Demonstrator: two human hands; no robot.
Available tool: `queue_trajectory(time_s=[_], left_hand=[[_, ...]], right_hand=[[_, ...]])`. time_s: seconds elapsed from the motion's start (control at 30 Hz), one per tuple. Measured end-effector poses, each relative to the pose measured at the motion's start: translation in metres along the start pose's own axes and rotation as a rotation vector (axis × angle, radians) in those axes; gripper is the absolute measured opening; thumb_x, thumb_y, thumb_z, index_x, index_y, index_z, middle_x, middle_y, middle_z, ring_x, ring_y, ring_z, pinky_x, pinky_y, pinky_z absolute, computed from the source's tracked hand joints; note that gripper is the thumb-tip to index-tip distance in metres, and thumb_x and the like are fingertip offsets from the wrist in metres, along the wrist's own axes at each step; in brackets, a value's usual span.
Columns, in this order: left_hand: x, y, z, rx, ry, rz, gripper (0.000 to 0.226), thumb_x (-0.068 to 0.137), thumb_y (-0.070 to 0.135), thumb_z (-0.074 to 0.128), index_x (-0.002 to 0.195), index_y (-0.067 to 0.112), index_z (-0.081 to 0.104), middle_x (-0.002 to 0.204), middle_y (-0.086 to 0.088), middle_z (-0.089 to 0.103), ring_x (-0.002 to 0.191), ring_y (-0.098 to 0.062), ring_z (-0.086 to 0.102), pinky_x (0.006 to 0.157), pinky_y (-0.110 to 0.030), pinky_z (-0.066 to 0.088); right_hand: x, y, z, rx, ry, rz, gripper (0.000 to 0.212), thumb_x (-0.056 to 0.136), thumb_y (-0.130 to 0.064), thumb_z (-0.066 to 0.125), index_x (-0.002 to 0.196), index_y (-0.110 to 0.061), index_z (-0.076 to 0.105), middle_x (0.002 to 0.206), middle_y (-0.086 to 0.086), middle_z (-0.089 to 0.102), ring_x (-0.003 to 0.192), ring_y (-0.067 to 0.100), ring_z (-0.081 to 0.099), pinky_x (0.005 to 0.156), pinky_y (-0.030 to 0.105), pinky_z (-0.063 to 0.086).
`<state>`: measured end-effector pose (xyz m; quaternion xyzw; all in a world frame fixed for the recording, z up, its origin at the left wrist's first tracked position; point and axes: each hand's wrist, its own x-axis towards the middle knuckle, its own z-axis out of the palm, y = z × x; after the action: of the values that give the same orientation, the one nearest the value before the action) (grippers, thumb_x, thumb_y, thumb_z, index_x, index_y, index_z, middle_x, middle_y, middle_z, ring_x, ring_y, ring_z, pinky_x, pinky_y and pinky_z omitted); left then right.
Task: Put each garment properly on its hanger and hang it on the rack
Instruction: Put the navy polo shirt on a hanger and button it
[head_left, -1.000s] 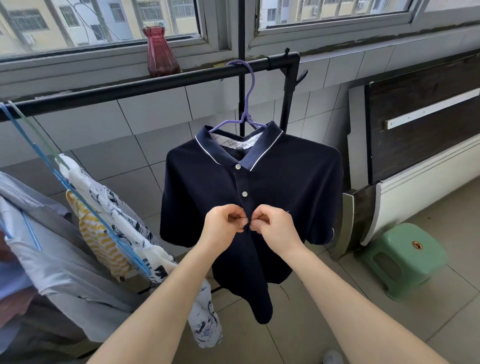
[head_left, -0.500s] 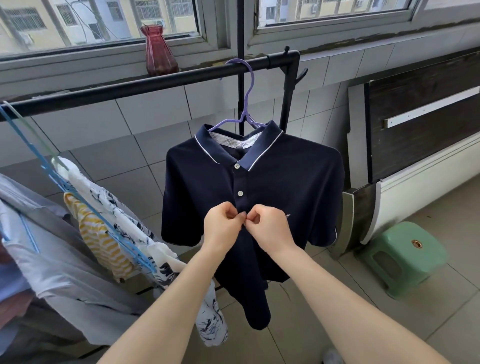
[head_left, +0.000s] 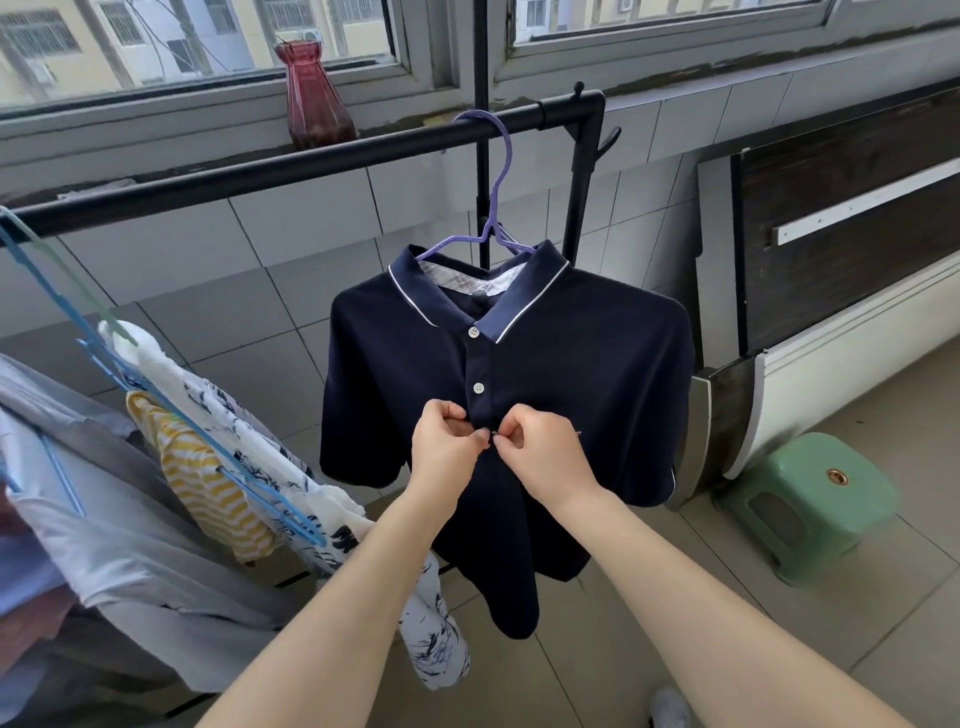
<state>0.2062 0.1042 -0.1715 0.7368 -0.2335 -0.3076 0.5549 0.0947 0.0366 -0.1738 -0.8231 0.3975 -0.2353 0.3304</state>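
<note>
A navy polo shirt (head_left: 587, 374) with white collar trim hangs on a purple hanger (head_left: 496, 187), hooked over the black rack bar (head_left: 270, 174). Two white buttons on its placket are fastened. My left hand (head_left: 447, 447) and my right hand (head_left: 540, 457) meet at the lowest part of the placket, each pinching the fabric edge there. The lowest button is hidden behind my fingers.
Several garments on blue hangers (head_left: 171, 431) crowd the rack's left side, among them a yellow striped top (head_left: 208, 483) and a printed white one. A red vase (head_left: 314, 98) stands on the sill. A green stool (head_left: 810, 499) sits on the floor at right, beside leaning boards (head_left: 841, 218).
My hands stay pinched on the lowest part of the placket, shifting only slightly. The shirt has swung a little to the right.
</note>
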Motion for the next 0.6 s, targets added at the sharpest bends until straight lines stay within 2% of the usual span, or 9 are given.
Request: queue_trajectory(time_s=[0.17, 0.27, 0.4, 0.5, 0.6], left_hand=[[-0.002, 0.005, 0.001, 0.174, -0.015, 0.122, 0.025, 0.086, -0.002, 0.065, 0.099, 0.012, 0.049, 0.082, 0.004, 0.056, 0.072, -0.006, 0.054, 0.066, -0.016, 0.045], [-0.001, 0.005, 0.001, 0.114, -0.026, 0.110, 0.025, 0.088, -0.002, 0.062, 0.097, 0.017, 0.049, 0.086, 0.002, 0.057, 0.076, -0.008, 0.056, 0.067, -0.017, 0.047], [-0.001, 0.003, 0.000, -0.006, -0.093, 0.080, 0.022, 0.091, -0.001, 0.059, 0.099, 0.017, 0.051, 0.087, -0.001, 0.059, 0.076, -0.008, 0.057, 0.066, -0.016, 0.046], [0.000, 0.001, 0.004, 0.032, -0.108, 0.096, 0.020, 0.093, -0.001, 0.055, 0.103, 0.016, 0.053, 0.090, -0.004, 0.064, 0.079, -0.010, 0.059, 0.070, -0.021, 0.049], [0.003, -0.002, 0.014, 0.079, -0.069, 0.061, 0.022, 0.096, 0.001, 0.049, 0.107, 0.020, 0.052, 0.094, -0.004, 0.062, 0.085, -0.012, 0.058, 0.079, -0.028, 0.051]], right_hand=[[-0.002, 0.004, 0.005, 0.168, 0.012, 0.077, 0.006, 0.085, -0.017, 0.069, 0.082, -0.013, 0.066, 0.076, -0.002, 0.068, 0.075, 0.012, 0.063, 0.072, 0.030, 0.053], [0.000, 0.005, 0.001, 0.338, -0.033, 0.124, 0.007, 0.085, -0.017, 0.071, 0.082, -0.012, 0.067, 0.074, 0.000, 0.071, 0.075, 0.013, 0.068, 0.074, 0.027, 0.055], [0.005, 0.006, -0.014, 0.622, -0.185, 0.253, 0.012, 0.089, -0.017, 0.069, 0.092, -0.005, 0.068, 0.079, 0.007, 0.074, 0.082, 0.013, 0.072, 0.082, 0.027, 0.057], [0.009, 0.010, -0.021, 0.682, -0.292, 0.328, 0.011, 0.092, -0.016, 0.066, 0.097, -0.006, 0.066, 0.084, 0.008, 0.074, 0.085, 0.014, 0.072, 0.078, 0.024, 0.056], [0.006, 0.018, -0.022, 0.701, -0.320, 0.411, 0.010, 0.096, -0.014, 0.059, 0.102, -0.007, 0.062, 0.085, 0.005, 0.071, 0.080, 0.012, 0.070, 0.072, 0.022, 0.053]])
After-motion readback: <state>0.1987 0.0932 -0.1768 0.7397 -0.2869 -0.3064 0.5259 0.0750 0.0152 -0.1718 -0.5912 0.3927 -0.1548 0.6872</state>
